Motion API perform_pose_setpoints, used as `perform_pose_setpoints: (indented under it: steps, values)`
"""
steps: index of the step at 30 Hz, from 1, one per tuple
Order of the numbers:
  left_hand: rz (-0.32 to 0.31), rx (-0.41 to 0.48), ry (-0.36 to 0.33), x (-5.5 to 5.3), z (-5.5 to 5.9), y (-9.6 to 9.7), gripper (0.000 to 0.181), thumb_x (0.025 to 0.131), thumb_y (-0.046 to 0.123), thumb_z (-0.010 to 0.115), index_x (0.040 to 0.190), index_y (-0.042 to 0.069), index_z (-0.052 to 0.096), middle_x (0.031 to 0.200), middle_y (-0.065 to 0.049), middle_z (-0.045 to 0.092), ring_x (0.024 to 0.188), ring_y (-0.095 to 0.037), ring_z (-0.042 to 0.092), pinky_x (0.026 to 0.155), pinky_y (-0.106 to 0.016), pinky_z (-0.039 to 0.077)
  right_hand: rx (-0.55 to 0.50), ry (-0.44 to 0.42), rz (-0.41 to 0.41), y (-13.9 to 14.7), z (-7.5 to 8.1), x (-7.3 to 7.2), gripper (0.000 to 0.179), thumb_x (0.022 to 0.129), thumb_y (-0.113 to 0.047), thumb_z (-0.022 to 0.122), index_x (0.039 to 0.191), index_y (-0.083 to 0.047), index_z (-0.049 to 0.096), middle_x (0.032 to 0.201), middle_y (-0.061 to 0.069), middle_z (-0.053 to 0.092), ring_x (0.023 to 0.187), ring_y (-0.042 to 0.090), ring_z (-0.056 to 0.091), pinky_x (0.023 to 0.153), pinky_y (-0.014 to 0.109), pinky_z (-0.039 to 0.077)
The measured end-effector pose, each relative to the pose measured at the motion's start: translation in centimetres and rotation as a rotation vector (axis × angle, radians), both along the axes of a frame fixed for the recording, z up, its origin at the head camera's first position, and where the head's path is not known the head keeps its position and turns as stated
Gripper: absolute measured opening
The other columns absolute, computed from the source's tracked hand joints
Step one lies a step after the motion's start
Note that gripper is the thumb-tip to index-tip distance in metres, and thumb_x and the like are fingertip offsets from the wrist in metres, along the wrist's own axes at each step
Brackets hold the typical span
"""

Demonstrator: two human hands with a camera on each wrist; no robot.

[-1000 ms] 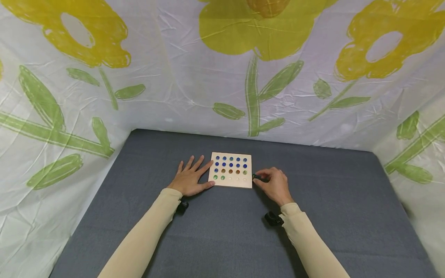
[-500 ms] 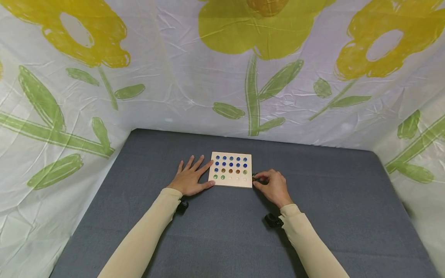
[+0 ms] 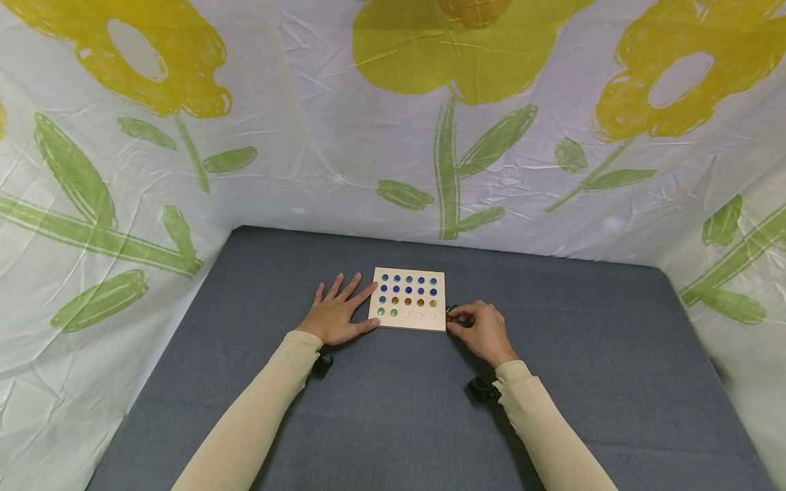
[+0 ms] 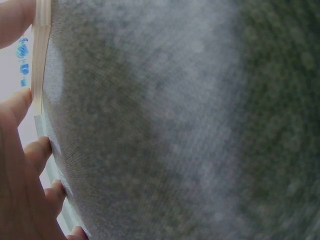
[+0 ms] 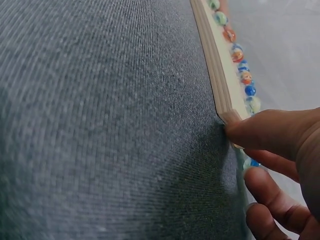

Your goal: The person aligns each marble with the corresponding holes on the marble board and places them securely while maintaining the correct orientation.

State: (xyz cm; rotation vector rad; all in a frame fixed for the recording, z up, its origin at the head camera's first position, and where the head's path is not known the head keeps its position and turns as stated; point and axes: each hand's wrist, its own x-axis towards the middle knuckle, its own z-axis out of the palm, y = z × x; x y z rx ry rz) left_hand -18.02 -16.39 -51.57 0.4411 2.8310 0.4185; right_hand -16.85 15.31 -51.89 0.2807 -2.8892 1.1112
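Note:
A pale wooden board [image 3: 411, 323] lies on the dark table, with rows of blue, amber and green glass marbles [image 3: 408, 290] in its hollows. Three bare hollows show at the right of its nearest row. My left hand [image 3: 334, 320] lies flat with fingers spread, thumb and index finger touching the board's left edge. At the right edge, my right hand [image 3: 483, 329] has its fingers curled around loose marbles [image 5: 252, 164], mostly hidden by the fingers. In the right wrist view, the thumb [image 5: 260, 131] rests at the board's near corner.
Dark grey cloth [image 3: 393, 409] covers the table. Behind it hangs a white sheet [image 3: 307, 136] with yellow flowers. A black wrist camera [image 3: 482, 389] is on the right wrist, another [image 3: 323, 365] on the left.
The right fingers have shifted slightly over the marbles at the board's right edge, so less of the dark green shows. The left hand and board stay in place.

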Motion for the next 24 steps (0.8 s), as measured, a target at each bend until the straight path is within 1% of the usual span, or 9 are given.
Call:
perform_pose_setpoints:
  steps: [4,7,15,20,24]
  values:
    - [-0.001,-0.001,0.002,0.03,0.03,0.02,0.083,0.097,0.07,0.047,0.164,0.029,0.022,0.17,-0.008,0.011,0.155,-0.039,0.0,0.119,-0.066,-0.001,0.004,-0.01,0.006,0.13,0.01,-0.05,0.016,0.082,-0.015,0.086,0.096,-0.008,0.081,0.084,0.004,0.062,0.079,0.025,0.054,0.089,0.053,0.039]
    - [-0.001,0.003,0.004,0.06,0.03,0.0,0.083,0.096,0.07,0.048,0.164,0.029,0.022,0.17,-0.009,0.012,0.155,-0.039,0.0,0.119,-0.066,-0.001,0.003,-0.014,0.008,0.14,0.08,-0.03,0.016,0.082,-0.017,0.086,0.095,-0.008,0.081,0.084,0.004,0.063,0.08,0.025,0.054,0.09,0.053,0.038]
    - [-0.002,0.019,0.012,-0.02,-0.28,-0.15,0.083,0.097,0.068,0.048,0.164,0.026,0.022,0.169,-0.011,0.012,0.154,-0.041,0.001,0.118,-0.068,-0.001,0.011,-0.007,0.023,0.22,-0.02,0.02,0.016,0.083,-0.018,0.086,0.095,-0.009,0.081,0.085,0.003,0.062,0.079,0.023,0.054,0.089,0.052,0.038]
    - [-0.002,0.01,0.001,0.02,-0.07,-0.08,0.083,0.097,0.068,0.049,0.164,0.028,0.021,0.17,-0.009,0.011,0.154,-0.04,0.0,0.119,-0.067,-0.001,0.005,0.002,0.033,0.34,-0.15,0.1,0.015,0.083,-0.017,0.086,0.095,-0.009,0.081,0.085,0.003,0.063,0.078,0.023,0.055,0.089,0.052,0.038]
    - [-0.001,0.004,-0.001,0.01,0.02,-0.01,0.083,0.097,0.068,0.048,0.164,0.028,0.021,0.17,-0.009,0.011,0.155,-0.039,0.0,0.119,-0.066,-0.001,-0.012,0.014,0.037,0.44,-0.12,0.12,0.015,0.082,-0.016,0.087,0.094,-0.009,0.081,0.085,0.003,0.062,0.078,0.023,0.054,0.084,0.047,0.039]
